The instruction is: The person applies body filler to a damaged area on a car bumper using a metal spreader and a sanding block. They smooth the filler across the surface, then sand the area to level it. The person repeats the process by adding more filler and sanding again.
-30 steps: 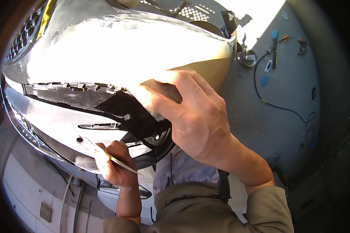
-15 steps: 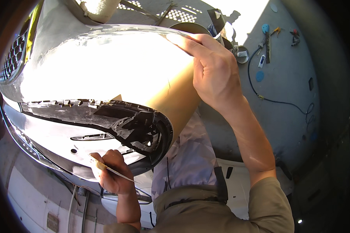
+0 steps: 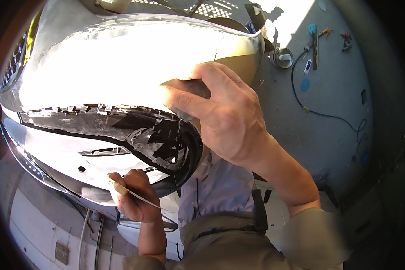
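A car's body panel (image 3: 117, 58), washed out by bright sunlight, spans the upper left. My right hand (image 3: 234, 112) rests over its near right part, fingers and thumb pinching a thin dark flat blade (image 3: 195, 87) that looks like a filler spreader. Glare hides where the blade meets the panel. Lower left, my left hand (image 3: 141, 193) is closed round a thin pale flat piece (image 3: 142, 198), seen edge-on, with a cream-coloured lump (image 3: 118, 186) at its far end. Between the hands lies a black recess (image 3: 162, 146) with torn-looking edges.
On the grey floor at right are an open tin (image 3: 281, 58), a dark hose (image 3: 297, 92), a blue disc (image 3: 305, 84) and a white tube (image 3: 307, 66). A dark mesh grille (image 3: 14, 63) is at far left. White car bodywork (image 3: 274, 218) shows behind my legs.
My right hand has come from the panel's far right edge toward me, to its near side, and the dark blade now shows. My left hand keeps its hold, almost in place. The view shifted slightly.
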`<move>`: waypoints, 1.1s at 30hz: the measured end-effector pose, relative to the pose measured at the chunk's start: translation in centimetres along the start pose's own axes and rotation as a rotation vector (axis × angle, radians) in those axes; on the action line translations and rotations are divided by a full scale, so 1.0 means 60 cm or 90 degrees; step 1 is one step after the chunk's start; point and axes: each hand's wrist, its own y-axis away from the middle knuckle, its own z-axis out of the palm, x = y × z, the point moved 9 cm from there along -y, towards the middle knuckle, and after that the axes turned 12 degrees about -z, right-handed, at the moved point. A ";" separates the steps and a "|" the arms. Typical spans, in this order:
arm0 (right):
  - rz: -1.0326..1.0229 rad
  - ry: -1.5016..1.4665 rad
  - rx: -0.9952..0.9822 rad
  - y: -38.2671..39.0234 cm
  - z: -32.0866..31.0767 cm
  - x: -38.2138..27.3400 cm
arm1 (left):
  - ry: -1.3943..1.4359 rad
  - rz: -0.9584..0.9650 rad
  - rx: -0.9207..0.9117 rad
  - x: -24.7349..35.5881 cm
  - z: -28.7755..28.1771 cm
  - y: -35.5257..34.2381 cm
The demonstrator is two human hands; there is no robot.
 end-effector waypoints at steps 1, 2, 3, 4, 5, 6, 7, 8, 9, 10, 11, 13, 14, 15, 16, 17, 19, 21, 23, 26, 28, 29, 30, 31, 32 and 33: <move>-0.024 -0.019 0.037 0.009 -0.007 -0.010 | -0.004 0.005 0.000 0.001 0.002 0.001; -0.049 -0.039 0.075 0.019 -0.013 -0.018 | -0.009 0.011 -0.001 0.003 0.004 0.002; -0.038 -0.038 0.045 0.032 -0.008 -0.022 | -0.019 0.012 0.001 0.004 0.006 0.002; -0.046 -0.035 0.053 0.044 -0.010 -0.026 | -0.029 0.013 0.003 0.005 0.008 0.002; -0.052 -0.028 0.052 0.057 -0.011 -0.030 | -0.040 0.013 0.003 0.005 0.011 0.003; -0.059 -0.021 0.050 0.070 -0.011 -0.033 | -0.056 0.012 -0.004 0.006 0.017 0.003; -0.058 -0.022 0.064 0.083 -0.011 -0.034 | -0.071 0.011 -0.012 0.006 0.022 0.003; -0.054 -0.027 0.064 0.096 -0.009 -0.034 | -0.086 0.010 -0.021 0.006 0.028 0.005; -0.052 -0.030 0.069 0.106 -0.007 -0.032 | -0.077 0.005 -0.006 0.006 0.028 0.005; -0.057 -0.026 0.080 0.116 -0.010 -0.034 | -0.069 0.000 0.009 0.006 0.030 0.007; -0.086 -0.017 0.087 0.120 -0.010 -0.034 | -0.055 -0.013 0.012 0.005 0.035 0.010; -0.079 -0.051 0.037 0.126 -0.013 -0.028 | -0.099 -0.050 0.023 0.000 0.050 0.017; -0.082 -0.067 0.024 0.128 -0.025 -0.029 | -0.115 -0.071 0.022 -0.003 0.061 0.022; -0.059 -0.089 0.039 0.129 -0.047 -0.027 | -0.145 -0.065 0.064 -0.001 0.065 0.029; -0.042 -0.110 0.063 0.130 -0.076 -0.028 | -0.122 -0.117 0.051 -0.015 0.078 0.035; -0.026 -0.130 0.079 0.131 -0.104 -0.033 | -0.084 -0.165 0.062 -0.028 0.087 0.041; -0.088 -0.156 0.066 0.134 -0.150 -0.090 | -0.102 -0.243 0.038 -0.050 0.115 0.051; -0.193 -0.152 -0.003 0.142 -0.171 -0.164 | 0.003 -0.343 -0.076 -0.078 0.162 0.061; -0.270 -0.100 -0.013 0.154 -0.175 -0.213 | 0.075 -0.443 -0.133 -0.101 0.197 0.081; -0.249 -0.020 0.000 0.182 -0.198 -0.214 | 0.091 -0.387 -0.208 -0.087 0.232 0.094; -0.223 0.079 -0.023 0.206 -0.223 -0.197 | 0.135 -0.343 -0.289 -0.073 0.254 0.103; -0.204 0.119 -0.052 0.218 -0.231 -0.188 | 0.099 -0.348 -0.278 -0.077 0.253 0.107; -0.188 0.162 -0.073 0.229 -0.243 -0.180 | 0.084 -0.350 -0.286 -0.079 0.255 0.109; -0.160 0.183 -0.098 0.238 -0.255 -0.169 | 0.065 -0.318 -0.274 -0.075 0.252 0.106; -0.136 0.208 -0.124 0.245 -0.267 -0.159 | 0.070 -0.287 -0.301 -0.069 0.259 0.107; -0.105 0.235 -0.140 0.250 -0.280 -0.152 | 0.020 -0.203 -0.311 -0.054 0.262 0.104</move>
